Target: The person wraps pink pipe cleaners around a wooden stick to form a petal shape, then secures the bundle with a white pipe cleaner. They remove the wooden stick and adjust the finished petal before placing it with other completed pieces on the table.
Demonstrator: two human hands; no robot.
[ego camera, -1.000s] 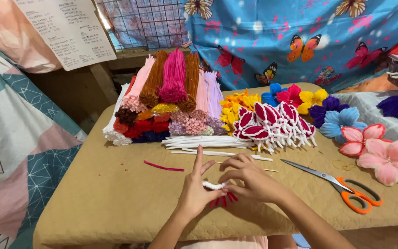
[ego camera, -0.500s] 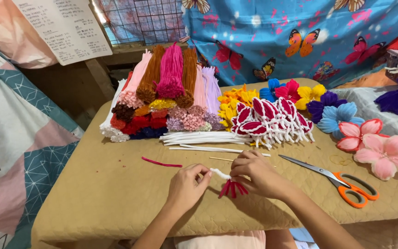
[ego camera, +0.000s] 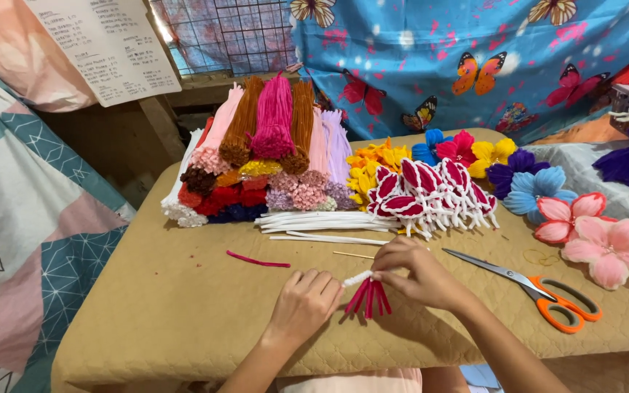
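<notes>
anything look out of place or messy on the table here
Little stands out. One stray pink pipe cleaner lies alone on the tan table cover, apart from the sorted bundles. The orange-handled scissors lie open near the front edge.

Count: two hands, left hand [ego camera: 306,304], right hand [ego camera: 418,272]. One pair of orange-handled scissors [ego camera: 540,290]. One loose pink pipe cleaner [ego camera: 258,260]. Three pink fabric flowers [ego camera: 606,240]. One handwritten paper sheet [ego camera: 107,44].
</notes>
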